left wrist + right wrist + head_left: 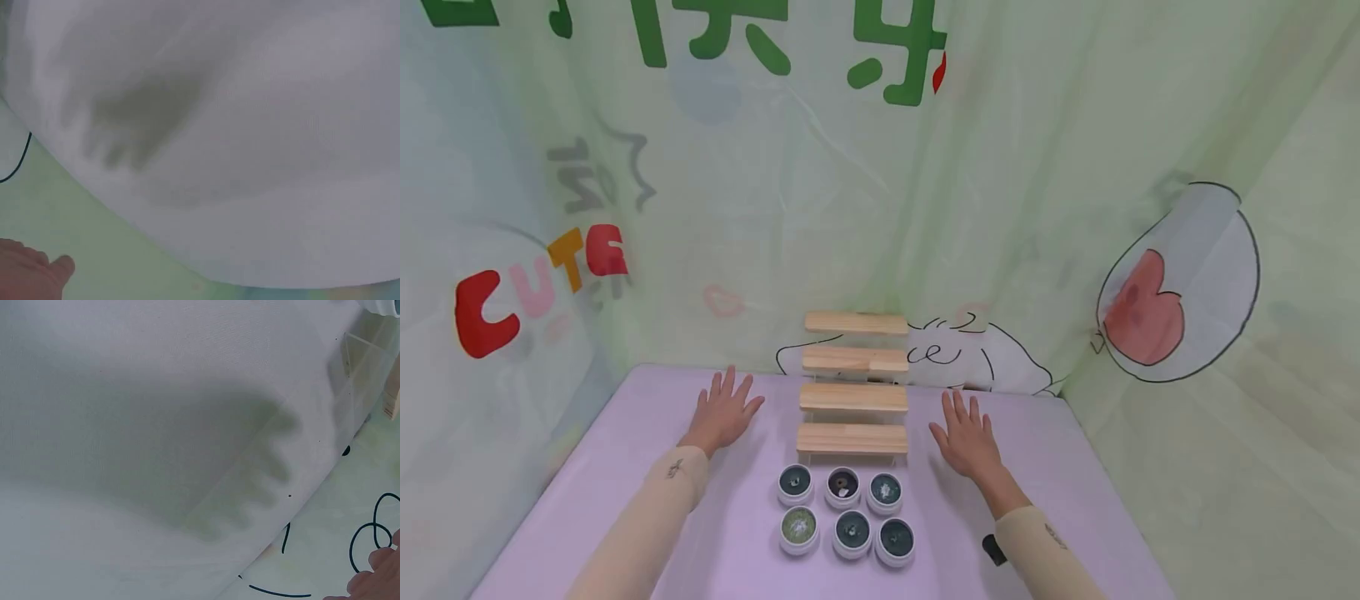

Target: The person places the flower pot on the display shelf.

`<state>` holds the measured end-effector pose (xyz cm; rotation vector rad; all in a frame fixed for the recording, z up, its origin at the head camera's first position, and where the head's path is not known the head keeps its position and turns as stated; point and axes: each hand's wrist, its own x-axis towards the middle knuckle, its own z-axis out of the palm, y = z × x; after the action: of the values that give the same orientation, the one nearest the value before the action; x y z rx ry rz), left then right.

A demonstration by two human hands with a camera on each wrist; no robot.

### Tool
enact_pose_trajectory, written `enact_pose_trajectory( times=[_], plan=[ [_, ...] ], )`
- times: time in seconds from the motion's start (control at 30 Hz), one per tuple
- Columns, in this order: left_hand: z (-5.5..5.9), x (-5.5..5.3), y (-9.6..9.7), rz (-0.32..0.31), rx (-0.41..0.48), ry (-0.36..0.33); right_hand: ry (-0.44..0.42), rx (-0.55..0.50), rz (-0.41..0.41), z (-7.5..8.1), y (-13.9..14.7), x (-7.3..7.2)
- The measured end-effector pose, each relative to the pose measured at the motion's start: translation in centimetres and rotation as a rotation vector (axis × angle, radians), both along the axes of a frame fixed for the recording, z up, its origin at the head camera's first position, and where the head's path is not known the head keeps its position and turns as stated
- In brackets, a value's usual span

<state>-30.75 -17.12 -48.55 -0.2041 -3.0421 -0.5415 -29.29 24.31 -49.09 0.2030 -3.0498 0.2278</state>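
Note:
Both hands are held out with fingers spread, one on each side of a stepped wooden rack [853,398] with clear supports. My left hand [721,414] is left of the rack and holds nothing; its fingers also show at the lower left corner of the left wrist view. On the other side my right hand [967,437] is likewise bare, a shadow of it falling on the cloth in the right wrist view. Before the rack stand several small white round jars in two rows, most with dark tops, such as this dark one [896,540], and one with a green top [798,527].
A pale lilac cloth covers the table [737,567]. Beside the right sleeve lies a small black object [994,550], partly covered by it. Printed curtains [760,200] hang behind and at both sides, close to the table's edges.

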Motion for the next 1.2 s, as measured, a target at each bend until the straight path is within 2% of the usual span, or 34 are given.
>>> enact_pose_trajectory(
  times=[0.1,0.2,0.3,0.4,0.53,0.7,0.83,1.0,1.2],
  plan=[
    [1.4,0.5,1.5,-0.034,0.132,0.005,0.002,0.003,-0.001,-0.2,0.1,-0.2],
    [2.1,0.5,2.9,-0.063,0.3,0.025,-0.005,-0.011,0.002,-0.3,0.1,-0.3],
    [2.5,0.1,4.3,-0.099,0.415,0.053,-0.01,-0.016,0.014,-0.4,0.0,-0.2],
    [2.4,-0.3,5.3,-0.136,0.483,0.056,-0.002,-0.017,0.038,-0.4,-0.3,0.0],
    [2.2,-0.7,6.3,-0.187,0.502,0.058,0.018,-0.047,0.081,-0.4,-0.7,0.9],
    [1.8,-1.0,6.8,-0.22,0.456,0.063,0.018,-0.09,0.138,-0.6,-1.0,3.0],
    [1.3,-1.3,6.9,-0.219,0.426,0.041,-0.028,-0.147,0.154,-0.9,-1.2,5.0],
    [0.7,-1.8,6.8,-0.21,0.432,0.015,-0.103,-0.299,0.155,-1.4,-1.3,7.5],
    [0.4,-2.4,6.6,-0.222,0.446,0.03,-0.199,-0.441,0.176,-2.7,-1.7,10.2]
  ],
)
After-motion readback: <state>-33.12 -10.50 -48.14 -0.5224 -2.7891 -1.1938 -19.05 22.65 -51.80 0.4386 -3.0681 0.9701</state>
